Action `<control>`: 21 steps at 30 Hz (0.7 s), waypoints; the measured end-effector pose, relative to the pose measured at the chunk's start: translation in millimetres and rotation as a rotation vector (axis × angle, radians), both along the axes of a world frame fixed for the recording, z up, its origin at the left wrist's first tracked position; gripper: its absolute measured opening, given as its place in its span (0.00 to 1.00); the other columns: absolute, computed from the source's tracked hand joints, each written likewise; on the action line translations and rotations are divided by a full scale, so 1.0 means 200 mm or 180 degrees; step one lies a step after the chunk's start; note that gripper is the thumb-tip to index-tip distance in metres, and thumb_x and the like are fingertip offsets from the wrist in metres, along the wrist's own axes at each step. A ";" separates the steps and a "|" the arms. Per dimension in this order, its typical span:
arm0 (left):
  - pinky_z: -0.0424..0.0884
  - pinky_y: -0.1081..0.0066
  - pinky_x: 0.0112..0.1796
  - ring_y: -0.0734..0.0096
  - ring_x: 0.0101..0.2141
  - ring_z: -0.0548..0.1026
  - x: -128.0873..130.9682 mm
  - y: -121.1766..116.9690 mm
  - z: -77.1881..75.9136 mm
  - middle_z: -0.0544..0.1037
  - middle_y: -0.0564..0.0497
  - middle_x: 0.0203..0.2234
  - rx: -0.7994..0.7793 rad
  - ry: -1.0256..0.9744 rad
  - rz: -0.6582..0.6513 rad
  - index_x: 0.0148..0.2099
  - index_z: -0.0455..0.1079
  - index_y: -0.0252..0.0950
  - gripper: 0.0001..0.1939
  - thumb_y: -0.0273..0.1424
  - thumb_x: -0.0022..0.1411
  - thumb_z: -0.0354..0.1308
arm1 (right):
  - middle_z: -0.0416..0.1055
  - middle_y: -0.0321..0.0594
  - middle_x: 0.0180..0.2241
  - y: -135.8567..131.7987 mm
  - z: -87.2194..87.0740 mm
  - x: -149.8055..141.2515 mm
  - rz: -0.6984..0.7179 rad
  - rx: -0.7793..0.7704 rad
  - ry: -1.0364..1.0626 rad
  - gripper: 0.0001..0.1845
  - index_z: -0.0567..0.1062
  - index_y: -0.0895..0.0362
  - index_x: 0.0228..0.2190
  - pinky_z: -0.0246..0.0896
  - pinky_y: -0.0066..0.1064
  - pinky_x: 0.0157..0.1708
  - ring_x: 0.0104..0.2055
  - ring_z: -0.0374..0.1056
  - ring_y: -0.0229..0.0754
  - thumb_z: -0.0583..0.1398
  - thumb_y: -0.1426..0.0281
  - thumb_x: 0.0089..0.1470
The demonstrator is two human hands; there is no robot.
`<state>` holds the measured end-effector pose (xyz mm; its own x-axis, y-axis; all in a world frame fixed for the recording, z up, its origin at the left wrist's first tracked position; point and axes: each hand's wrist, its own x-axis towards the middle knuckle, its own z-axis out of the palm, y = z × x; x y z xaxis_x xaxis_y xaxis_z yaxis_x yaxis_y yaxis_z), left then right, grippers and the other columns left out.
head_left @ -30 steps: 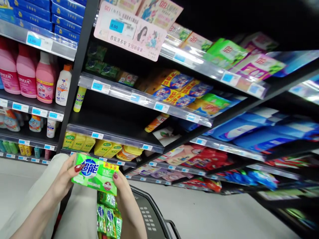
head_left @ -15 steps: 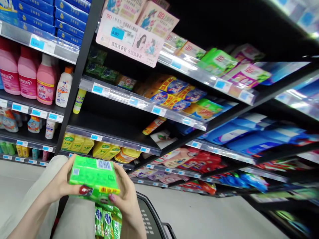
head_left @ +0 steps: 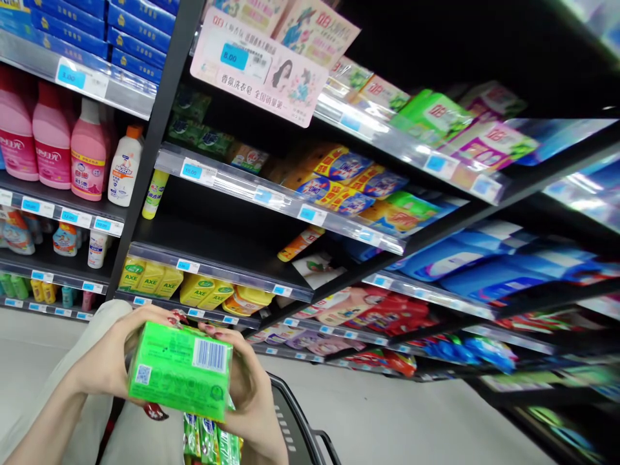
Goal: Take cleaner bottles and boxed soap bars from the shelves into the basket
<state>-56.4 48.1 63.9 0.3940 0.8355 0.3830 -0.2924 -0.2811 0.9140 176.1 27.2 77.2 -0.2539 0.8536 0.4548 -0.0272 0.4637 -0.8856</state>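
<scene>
Between my two hands is a bright green, plastic-wrapped soap pack, its face with a barcode and a QR code turned up toward me. My left hand grips its left end, with fingers over the far edge and the thumb under the near edge. At the other end, my right hand is closed round it, fingertips on the far top edge. Below the pack, several green packets lie in a dark shopping basket, partly covered by my hands and the pack.
Shelves ahead hold yellow AXE bottles, yellow-and-blue soap packs, pink bottles and blue boxes. A pink price sign juts from an upper shelf. My knees are beneath my arms, above a grey floor.
The pack has been tilted so its barcode face shows more fully, and its near printed side is out of sight. My fingers have shifted onto its far edge.
</scene>
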 end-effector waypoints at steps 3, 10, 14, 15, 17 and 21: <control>0.67 0.56 0.57 0.45 0.59 0.68 0.00 0.00 0.01 0.73 0.46 0.53 -0.0040 0.0040 -0.0026 0.53 0.72 0.48 0.35 0.28 0.40 0.75 | 0.69 0.43 0.49 0.00 0.00 0.00 0.0019 0.0018 0.0010 0.38 0.73 0.45 0.51 0.67 0.35 0.55 0.57 0.69 0.51 0.71 0.78 0.37; 0.66 0.59 0.58 0.48 0.59 0.68 0.00 -0.01 0.02 0.73 0.49 0.52 0.0041 0.0185 -0.0062 0.53 0.71 0.51 0.35 0.29 0.41 0.75 | 0.70 0.45 0.50 0.00 -0.03 0.01 -0.0034 0.0076 0.0036 0.37 0.73 0.45 0.51 0.67 0.40 0.56 0.57 0.68 0.53 0.74 0.73 0.37; 0.67 0.60 0.57 0.48 0.59 0.68 0.00 0.00 0.00 0.72 0.50 0.53 -0.0031 0.0193 -0.0040 0.53 0.71 0.52 0.35 0.32 0.40 0.75 | 0.69 0.46 0.51 -0.01 -0.03 0.01 0.0014 -0.0033 0.0078 0.34 0.72 0.45 0.52 0.66 0.42 0.57 0.58 0.67 0.53 0.72 0.72 0.42; 0.68 0.60 0.56 0.48 0.58 0.68 0.00 0.00 0.00 0.72 0.50 0.53 -0.0062 0.0199 -0.0017 0.53 0.72 0.51 0.36 0.32 0.39 0.76 | 0.68 0.46 0.52 -0.01 -0.02 0.02 0.0069 -0.0139 0.0083 0.34 0.72 0.45 0.52 0.64 0.42 0.58 0.59 0.66 0.52 0.72 0.70 0.43; 0.69 0.61 0.55 0.47 0.57 0.69 0.00 0.01 -0.02 0.72 0.49 0.53 -0.0087 0.0254 0.0026 0.53 0.71 0.50 0.37 0.33 0.38 0.76 | 0.65 0.48 0.57 -0.01 0.00 0.04 0.0315 -0.0476 0.0042 0.40 0.70 0.46 0.55 0.60 0.44 0.60 0.62 0.63 0.54 0.74 0.62 0.39; 0.67 0.59 0.56 0.49 0.57 0.70 0.01 0.04 -0.03 0.73 0.48 0.53 0.0254 0.0669 -0.0071 0.54 0.71 0.49 0.35 0.32 0.42 0.75 | 0.60 0.52 0.63 0.04 0.08 0.12 0.1066 -0.1236 -0.0239 0.54 0.65 0.53 0.60 0.61 0.47 0.58 0.62 0.62 0.57 0.66 0.39 0.38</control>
<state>-53.6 55.7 57.2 0.4901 0.7961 0.3551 -0.1049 -0.3506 0.9307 199.2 35.9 92.6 -0.5619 0.8222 0.0907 -0.0475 0.0774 -0.9959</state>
